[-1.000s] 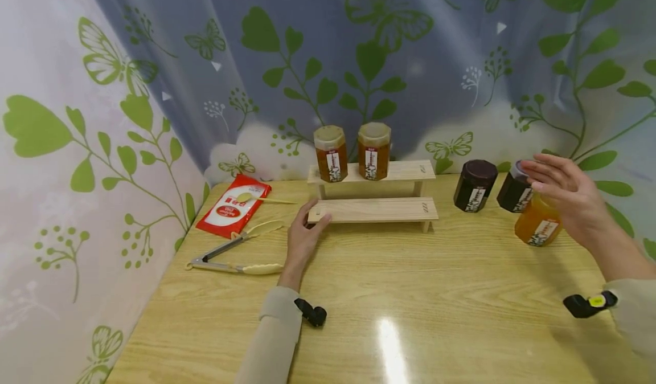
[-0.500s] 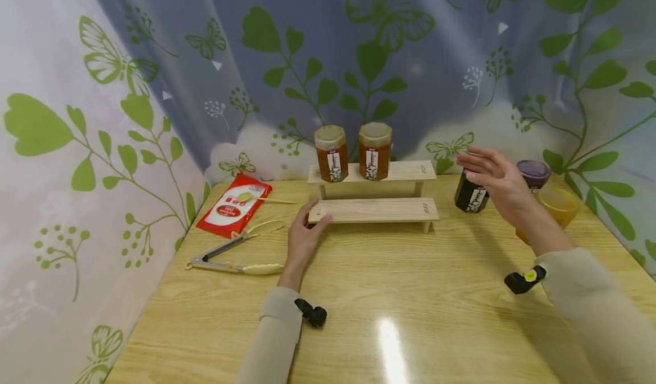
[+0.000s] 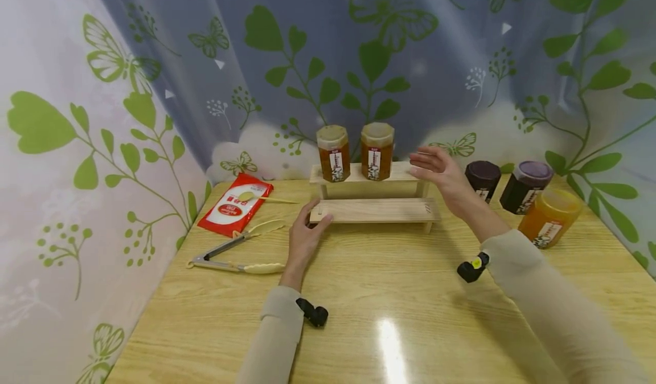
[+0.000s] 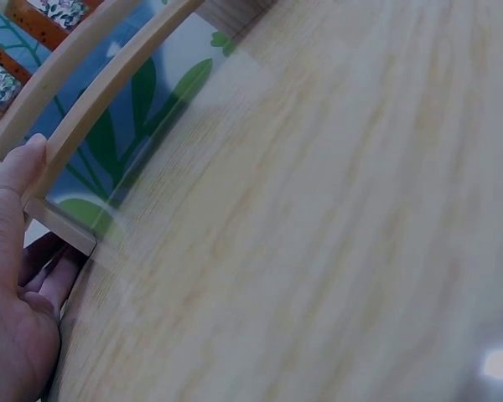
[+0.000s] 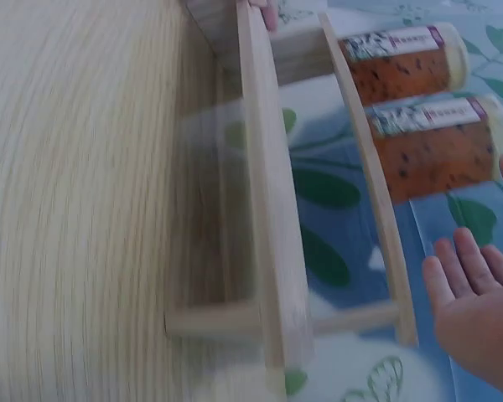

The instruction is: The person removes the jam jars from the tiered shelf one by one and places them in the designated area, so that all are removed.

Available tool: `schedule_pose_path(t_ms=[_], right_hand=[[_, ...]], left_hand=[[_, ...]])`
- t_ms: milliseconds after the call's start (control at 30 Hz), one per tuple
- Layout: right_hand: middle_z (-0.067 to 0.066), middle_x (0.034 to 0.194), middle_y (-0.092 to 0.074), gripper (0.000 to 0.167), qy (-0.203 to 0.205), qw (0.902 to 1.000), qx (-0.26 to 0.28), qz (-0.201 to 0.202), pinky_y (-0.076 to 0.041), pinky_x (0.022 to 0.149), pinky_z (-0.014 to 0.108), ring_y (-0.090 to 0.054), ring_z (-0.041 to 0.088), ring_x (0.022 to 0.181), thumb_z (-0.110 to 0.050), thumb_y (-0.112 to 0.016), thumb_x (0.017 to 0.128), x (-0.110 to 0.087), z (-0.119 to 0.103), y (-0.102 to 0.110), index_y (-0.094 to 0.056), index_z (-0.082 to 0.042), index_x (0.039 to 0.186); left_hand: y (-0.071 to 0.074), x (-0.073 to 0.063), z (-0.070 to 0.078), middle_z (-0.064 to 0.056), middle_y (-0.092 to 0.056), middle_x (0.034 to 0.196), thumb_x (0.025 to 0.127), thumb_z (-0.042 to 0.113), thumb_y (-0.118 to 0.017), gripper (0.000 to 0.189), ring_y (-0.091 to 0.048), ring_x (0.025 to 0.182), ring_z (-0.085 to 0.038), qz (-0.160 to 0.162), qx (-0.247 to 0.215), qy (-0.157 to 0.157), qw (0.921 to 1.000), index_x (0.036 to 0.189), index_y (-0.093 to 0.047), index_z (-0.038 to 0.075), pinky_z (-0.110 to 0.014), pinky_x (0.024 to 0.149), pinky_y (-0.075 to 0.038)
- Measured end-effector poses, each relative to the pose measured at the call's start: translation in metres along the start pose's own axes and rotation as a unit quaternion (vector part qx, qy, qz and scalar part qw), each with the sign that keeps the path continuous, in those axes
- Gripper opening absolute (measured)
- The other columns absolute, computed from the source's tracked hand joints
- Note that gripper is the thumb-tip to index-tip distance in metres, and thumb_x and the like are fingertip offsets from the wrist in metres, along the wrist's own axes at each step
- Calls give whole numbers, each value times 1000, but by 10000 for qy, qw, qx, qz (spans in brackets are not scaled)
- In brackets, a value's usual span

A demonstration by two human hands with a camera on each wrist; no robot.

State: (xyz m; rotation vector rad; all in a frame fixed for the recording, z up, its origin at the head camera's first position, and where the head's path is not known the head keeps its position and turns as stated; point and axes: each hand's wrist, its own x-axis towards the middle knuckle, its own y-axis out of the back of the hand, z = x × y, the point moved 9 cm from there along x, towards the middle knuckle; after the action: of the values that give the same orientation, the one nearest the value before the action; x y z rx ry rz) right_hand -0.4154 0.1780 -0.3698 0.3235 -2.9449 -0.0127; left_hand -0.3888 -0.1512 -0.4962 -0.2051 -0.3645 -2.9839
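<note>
My left hand grips the left end of a two-tier wooden display rack. In the left wrist view its thumb lies on the front edge, with the fingers curled behind the end leg. Two hexagonal jars of orange jam with pale lids, a left jar and a right jar, stand upright side by side on the upper tier. Near that tier's right end is my right hand, fingers extended and holding nothing. The right wrist view shows its palm beside the rack, apart from the jars.
At the right stand two dark jars, one with a dark lid and one with a purple lid, plus an amber jar. A red-and-white bag with a thin spoon across it lies left. Spread tongs lie nearby.
My right hand has moved left from above the amber jar, past the dark jars, to the upper tier's right end. The left hand keeps its grip on the rack; the jars stay put.
</note>
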Motion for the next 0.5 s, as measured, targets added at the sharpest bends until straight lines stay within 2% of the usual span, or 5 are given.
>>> schedule_pose_path(t_ms=[100, 267, 500], right_hand=[[22, 161, -38, 65, -21, 9999, 90, 98, -41, 114, 34, -37, 35, 149, -11, -65, 104, 8, 3, -11, -32, -7, 160], [20, 163, -36, 71, -64, 9996, 193, 209, -32, 121, 47, -35, 34, 151, -13, -67, 102, 20, 5, -26, -28, -5, 161], [16, 160, -40, 75, -100, 9984, 67, 550, -34, 120, 48, -39, 30, 147, -15, -73, 98, 34, 4, -40, -31, -5, 159]], left_hand=[[0, 1, 0, 3, -46, 159, 92, 47, -79, 60, -56, 134, -24, -25, 3, -16, 10000, 148, -57, 38, -48, 104, -51], [0, 0, 0, 1, -49, 158, 91, 49, -79, 61, -62, 124, -27, -25, -12, 0, 10000, 148, -58, 38, -48, 100, -53], [1, 0, 0, 2, -47, 159, 92, 48, -79, 62, -55, 136, -25, -11, -17, 2, 10000, 149, -57, 36, -48, 104, -51]])
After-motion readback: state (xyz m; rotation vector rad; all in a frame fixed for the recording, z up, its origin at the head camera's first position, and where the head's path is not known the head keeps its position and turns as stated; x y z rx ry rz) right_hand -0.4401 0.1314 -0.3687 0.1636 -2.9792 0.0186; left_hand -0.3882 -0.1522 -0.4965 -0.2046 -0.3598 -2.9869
